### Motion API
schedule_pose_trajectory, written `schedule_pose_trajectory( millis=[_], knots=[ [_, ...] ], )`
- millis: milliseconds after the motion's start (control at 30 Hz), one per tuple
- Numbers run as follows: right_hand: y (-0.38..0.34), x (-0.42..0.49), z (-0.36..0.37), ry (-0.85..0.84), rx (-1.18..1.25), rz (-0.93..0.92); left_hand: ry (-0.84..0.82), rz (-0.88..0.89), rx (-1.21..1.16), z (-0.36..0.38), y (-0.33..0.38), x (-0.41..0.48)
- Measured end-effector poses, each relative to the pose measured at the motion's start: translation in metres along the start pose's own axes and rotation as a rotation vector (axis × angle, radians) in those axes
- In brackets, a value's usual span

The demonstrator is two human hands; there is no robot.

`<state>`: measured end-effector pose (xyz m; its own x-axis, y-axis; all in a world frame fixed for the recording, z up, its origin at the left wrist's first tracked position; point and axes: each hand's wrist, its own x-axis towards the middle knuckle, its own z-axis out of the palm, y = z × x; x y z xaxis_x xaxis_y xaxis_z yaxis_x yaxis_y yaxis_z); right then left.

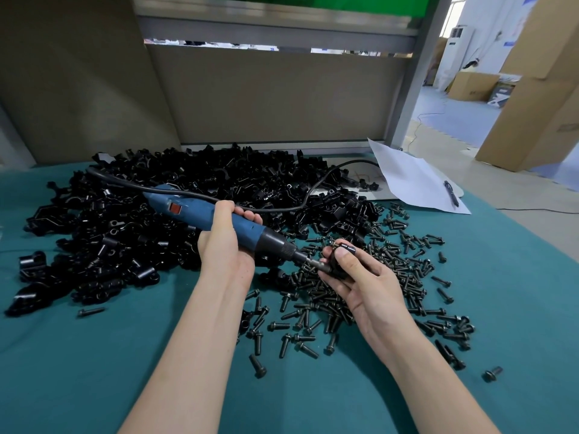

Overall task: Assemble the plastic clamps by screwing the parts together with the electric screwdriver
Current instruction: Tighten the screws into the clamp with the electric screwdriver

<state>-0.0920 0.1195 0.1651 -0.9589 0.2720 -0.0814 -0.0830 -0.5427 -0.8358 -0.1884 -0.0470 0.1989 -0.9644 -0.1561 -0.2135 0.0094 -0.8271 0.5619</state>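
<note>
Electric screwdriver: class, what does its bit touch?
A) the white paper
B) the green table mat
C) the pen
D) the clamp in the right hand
D: gripped by the left hand, the blue electric screwdriver has its bit against the black plastic clamp held in the right hand.

Table (94, 371) under teal cloth, running back to a beige partition (266, 98). The partition sits in a grey metal frame (416, 73). A narrow gap crosses its upper part; the clutter beyond is too small to read. Green panel (360, 3) above the top rail. Second beige board (78, 73) at left, set at an angle.

Right of the frame is an open room with a pale blue floor (454, 117) and a thin cable (418, 125) lying across it. Tall cardboard boxes (542, 89) stacked near right, a smaller box (473, 86) farther back. White standing air-conditioner (456, 48) by the far wall. Bright daylight from a window (458, 9), upper right.
</note>
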Motion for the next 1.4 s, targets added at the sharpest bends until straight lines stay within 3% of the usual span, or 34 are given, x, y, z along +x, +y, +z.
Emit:
schedule_pose_trajectory(
  millis=[333,567,833,1000,1400],
  knots=[
    [0.002,-0.001,0.000,-0.008,-0.103,-0.057,-0.005,-0.011,-0.002,0.002,0.001,-0.001],
    [0.004,-0.003,-0.002,-0.026,-0.453,-0.219,0.148,-0.060,0.035,-0.005,-0.002,0.001],
    [0.003,-0.009,0.002,-0.097,-0.667,-0.335,0.250,-0.099,0.044,-0.003,0.005,0.006],
    [0.005,-0.012,0.007,-0.155,-0.692,-0.345,0.277,-0.118,0.021,-0.007,0.014,0.009],
    [0.008,-0.005,-0.002,-0.090,-0.653,-0.311,0.196,-0.112,-0.066,-0.004,0.028,0.010]
  ],
)
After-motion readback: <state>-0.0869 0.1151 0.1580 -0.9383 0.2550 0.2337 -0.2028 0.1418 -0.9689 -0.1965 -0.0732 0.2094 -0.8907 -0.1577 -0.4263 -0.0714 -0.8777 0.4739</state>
